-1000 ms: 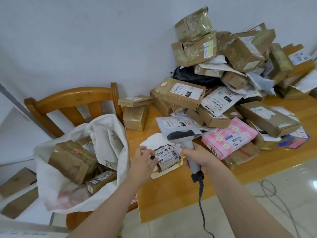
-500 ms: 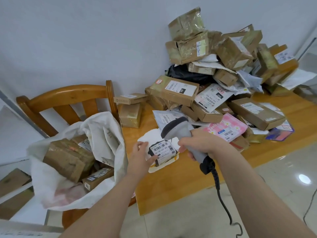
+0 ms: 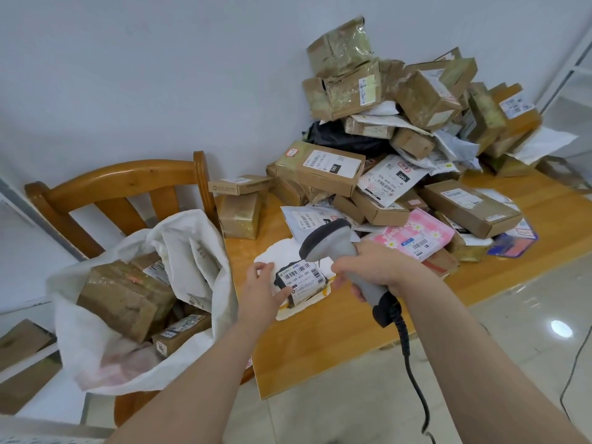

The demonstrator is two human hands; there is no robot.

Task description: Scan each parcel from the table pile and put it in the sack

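Wooden table (image 3: 320, 347), seen from its front edge. Far right corner, against the wall: heaped pile of parcels (image 3: 416, 123), cardboard boxes and plastic mailers. Left edge: taped brown box (image 3: 240, 216), standing just apart from the heap. Front-left area: white padded mailer (image 3: 275, 251), lying flat. Near the front edge, right: blue packet (image 3: 512, 245), just beside the heap.

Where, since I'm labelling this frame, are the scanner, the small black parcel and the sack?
scanner (image 3: 331, 241): head view, on its grey head.
small black parcel (image 3: 302, 277): head view, on its white barcode label.
sack (image 3: 195, 251): head view, on its folded white wall.
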